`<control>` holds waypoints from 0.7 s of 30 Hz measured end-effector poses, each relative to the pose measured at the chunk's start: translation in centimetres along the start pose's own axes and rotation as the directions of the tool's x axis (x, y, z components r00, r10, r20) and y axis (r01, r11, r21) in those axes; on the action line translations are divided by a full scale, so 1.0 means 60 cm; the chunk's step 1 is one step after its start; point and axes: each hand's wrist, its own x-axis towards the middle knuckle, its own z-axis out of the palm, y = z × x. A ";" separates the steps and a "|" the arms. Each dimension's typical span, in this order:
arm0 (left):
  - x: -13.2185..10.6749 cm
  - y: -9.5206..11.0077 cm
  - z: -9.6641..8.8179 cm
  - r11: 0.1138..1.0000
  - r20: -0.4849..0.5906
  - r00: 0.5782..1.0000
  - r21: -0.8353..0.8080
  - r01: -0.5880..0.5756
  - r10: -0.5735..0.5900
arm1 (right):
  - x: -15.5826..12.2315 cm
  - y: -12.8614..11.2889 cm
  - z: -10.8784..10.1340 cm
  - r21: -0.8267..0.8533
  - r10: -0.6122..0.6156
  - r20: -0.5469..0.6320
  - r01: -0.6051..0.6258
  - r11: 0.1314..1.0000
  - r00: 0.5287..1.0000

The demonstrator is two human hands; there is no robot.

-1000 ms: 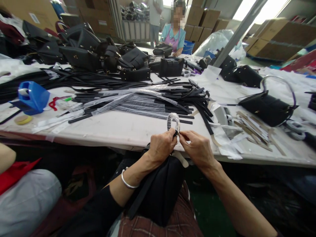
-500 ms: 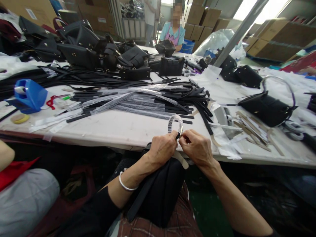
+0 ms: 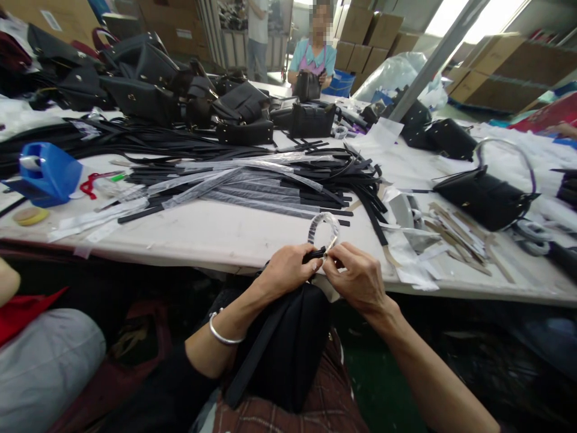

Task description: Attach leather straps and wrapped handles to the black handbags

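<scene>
Plastic-wrapped loop [image 3: 311, 231] in the closed fingertip pinch of both hands [image 3: 357, 275], black strips [image 3: 265, 181] beyond, black bag [image 3: 288, 355] below.

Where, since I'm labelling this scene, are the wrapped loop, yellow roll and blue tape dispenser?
Wrapped loop [image 3: 324, 216]: head view, top of its curve.
Yellow roll [image 3: 29, 215]: head view, flat upper face.
Blue tape dispenser [image 3: 54, 178]: head view, its body.
</scene>
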 end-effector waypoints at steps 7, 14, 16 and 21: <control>-0.005 0.019 -0.002 0.901 0.004 0.995 0.425 0.085 -0.096 | -0.002 0.000 -0.003 -0.026 0.070 0.054 -0.068 0.997 0.996; -0.009 0.034 0.006 0.838 -0.071 0.997 0.543 0.049 -0.012 | 0.017 0.000 -0.031 -0.051 0.115 0.073 -0.112 0.992 0.991; -0.010 0.035 0.009 0.832 -0.080 0.997 0.553 0.035 0.011 | 0.023 -0.005 -0.032 -0.165 0.117 0.151 -0.092 0.982 0.982; -0.011 0.037 0.011 0.820 -0.086 0.995 0.572 0.015 0.042 | 0.037 -0.014 -0.031 -0.323 0.228 0.352 -0.111 0.940 0.908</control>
